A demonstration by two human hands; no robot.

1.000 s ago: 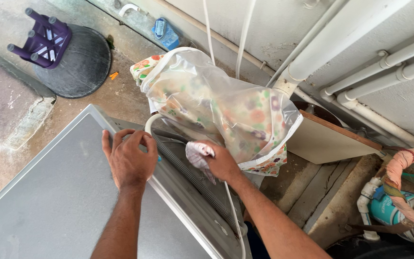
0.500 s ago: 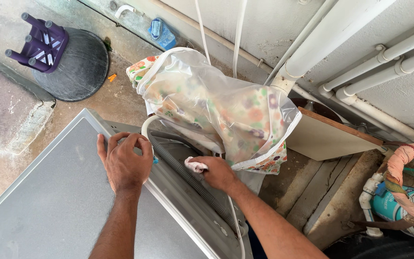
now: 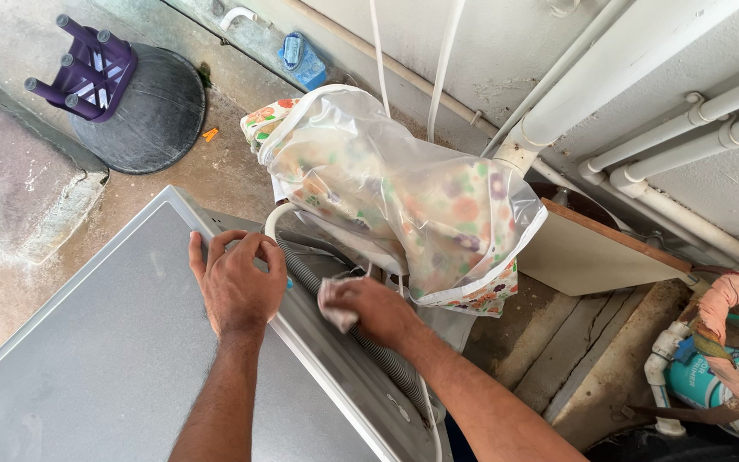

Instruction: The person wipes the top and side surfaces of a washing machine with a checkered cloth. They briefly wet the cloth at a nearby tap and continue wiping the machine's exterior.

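Right hand (image 3: 378, 310) lower now, cloth (image 3: 336, 305) under fingers (image 3: 348, 291)

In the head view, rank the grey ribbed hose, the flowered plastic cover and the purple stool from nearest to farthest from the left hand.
From the left hand:
1. Grey ribbed hose, just to its right.
2. Flowered plastic cover, up and to the right.
3. Purple stool, far at upper left, on the floor.

Outdoor home utility yard: you stood among white wall pipes (image 3: 643, 145), bare concrete floor (image 3: 224, 171), a grey washing machine (image 3: 113, 342) and an upturned purple stool (image 3: 87, 73).
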